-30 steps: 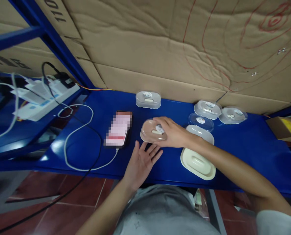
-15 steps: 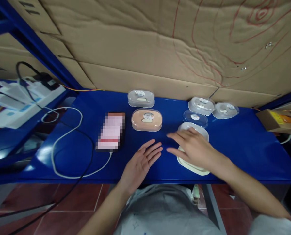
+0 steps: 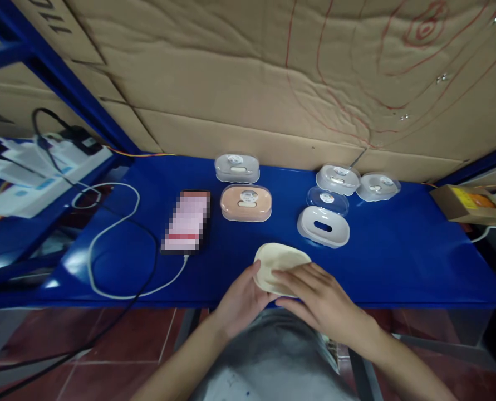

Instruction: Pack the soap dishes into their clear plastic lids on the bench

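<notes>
Both my hands hold a cream oval soap-dish part point(image 3: 279, 262) just above the near edge of the blue table point(image 3: 398, 262). My left hand point(image 3: 241, 301) grips its left end from below, thumb on the rim. My right hand point(image 3: 320, 301) lies over its right side, fingers curled on it. Behind it stands a white oval tray with a slot point(image 3: 323, 226). A peach soap box with a clear lid point(image 3: 246, 203) sits to the left of that, beside a phone point(image 3: 187, 221).
Three clear-lidded boxes stand along the cardboard wall: one point(image 3: 236, 167) behind the peach box, two point(image 3: 338, 179) point(image 3: 377, 186) at the right, plus a loose clear lid point(image 3: 327, 200). A white cable point(image 3: 118, 245) loops left of the phone. A small carton point(image 3: 467, 204) lies far right.
My right hand set the peach box down behind the phone's right side, then picked up the cream part; both hands now hold it near the table edge.
</notes>
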A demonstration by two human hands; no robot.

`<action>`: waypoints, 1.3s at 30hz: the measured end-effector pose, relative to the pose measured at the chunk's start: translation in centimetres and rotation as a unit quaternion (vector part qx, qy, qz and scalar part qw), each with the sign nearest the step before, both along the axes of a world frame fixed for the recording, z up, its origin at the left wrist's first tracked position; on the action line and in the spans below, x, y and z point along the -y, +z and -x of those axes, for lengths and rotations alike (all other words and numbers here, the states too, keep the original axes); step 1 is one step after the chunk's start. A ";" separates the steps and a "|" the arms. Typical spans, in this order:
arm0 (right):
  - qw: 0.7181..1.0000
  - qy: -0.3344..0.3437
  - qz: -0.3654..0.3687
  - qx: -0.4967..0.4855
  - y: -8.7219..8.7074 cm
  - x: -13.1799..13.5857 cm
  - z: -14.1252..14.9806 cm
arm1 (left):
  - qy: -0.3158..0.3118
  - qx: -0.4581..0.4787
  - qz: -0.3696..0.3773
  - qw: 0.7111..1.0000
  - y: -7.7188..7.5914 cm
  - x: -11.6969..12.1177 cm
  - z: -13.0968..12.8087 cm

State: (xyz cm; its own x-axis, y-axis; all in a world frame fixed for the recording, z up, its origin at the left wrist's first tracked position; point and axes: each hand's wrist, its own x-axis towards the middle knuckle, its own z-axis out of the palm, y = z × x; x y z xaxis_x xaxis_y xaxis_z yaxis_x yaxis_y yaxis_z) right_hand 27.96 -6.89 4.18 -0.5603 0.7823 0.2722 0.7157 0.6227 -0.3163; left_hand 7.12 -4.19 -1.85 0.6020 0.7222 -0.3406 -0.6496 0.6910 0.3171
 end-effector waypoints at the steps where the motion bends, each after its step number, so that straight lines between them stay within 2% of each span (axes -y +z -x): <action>1: 1.000 -0.016 -0.003 -0.021 -0.1 -0.6 -0.7 | 0.009 0.004 0.011 1.000 -0.1 0.0 -0.1; 3: 0.993 -0.109 -0.038 -0.025 -0.9 -2.0 -2.7 | 0.030 0.010 0.036 0.999 -0.2 -0.1 0.0; 5: 0.977 -0.195 -0.077 0.045 -2.3 -3.5 -5.0 | 0.036 0.019 0.057 0.998 -0.3 -0.4 0.1; 7: 0.967 -0.216 -0.080 0.109 -3.5 -4.5 -6.5 | 0.028 0.030 0.061 0.997 -0.5 -0.6 0.2; 9: 0.969 -0.208 -0.072 0.115 -4.1 -4.7 -6.7 | 0.021 0.039 0.057 0.997 -0.6 -0.8 0.2; 11: 0.977 -0.190 -0.063 0.069 -3.9 -4.0 -5.4 | 0.018 0.043 0.058 0.997 -0.7 -0.8 0.1; 14: 0.995 -0.099 -0.013 0.000 -2.9 -2.0 -2.2 | 0.029 0.047 0.054 0.997 -0.4 -0.7 0.0; 17: 1.000 -0.028 0.010 0.004 -2.3 -0.2 0.7 | 0.048 0.035 0.043 0.997 0.0 -0.5 -0.2; 20: 1.000 -0.014 0.007 0.011 -2.6 0.4 1.5 | 0.066 0.009 0.034 0.997 0.3 -0.3 -0.3; 22: 1.000 0.017 0.024 0.004 -2.8 -0.3 0.4 | 0.069 0.000 0.030 0.997 0.3 -0.3 -0.4; 24: 0.998 0.038 0.038 -0.012 -3.0 -2.0 -1.9 | 0.070 0.004 0.025 0.997 0.1 -0.2 -0.4; 26: 0.999 -0.037 0.014 -0.034 -3.4 -4.7 -4.9 | 0.071 0.014 0.019 0.997 -0.1 -0.2 -0.3; 29: 0.982 -0.184 0.001 0.035 -4.4 -9.1 -9.2 | 0.069 0.024 0.015 0.997 -0.4 -0.2 -0.2; 30: 0.976 -0.213 -0.002 0.052 -4.8 -10.3 -10.3 | 0.067 0.027 0.016 0.997 -0.4 -0.2 -0.2; 32: 0.973 -0.222 -0.005 0.067 -5.5 -11.8 -11.9 | 0.065 0.029 0.021 0.997 -0.4 -0.2 -0.2; 35: 0.980 -0.191 0.004 0.063 -5.8 -12.3 -12.7 | 0.059 0.025 0.028 0.998 -0.3 -0.3 -0.2; 39: 0.984 -0.166 0.055 0.017 -4.4 -11.2 -11.6 | 0.050 0.024 0.026 0.998 -0.1 -0.3 -0.2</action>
State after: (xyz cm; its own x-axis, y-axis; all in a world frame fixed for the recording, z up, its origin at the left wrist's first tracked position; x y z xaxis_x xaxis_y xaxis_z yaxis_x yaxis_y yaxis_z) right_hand 39.57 4.28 -0.17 -0.2751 0.9479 0.1604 0.8856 0.3148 -0.3415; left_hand 7.36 -3.90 -1.95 0.5447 0.7617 -0.3509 -0.7298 0.6367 0.2491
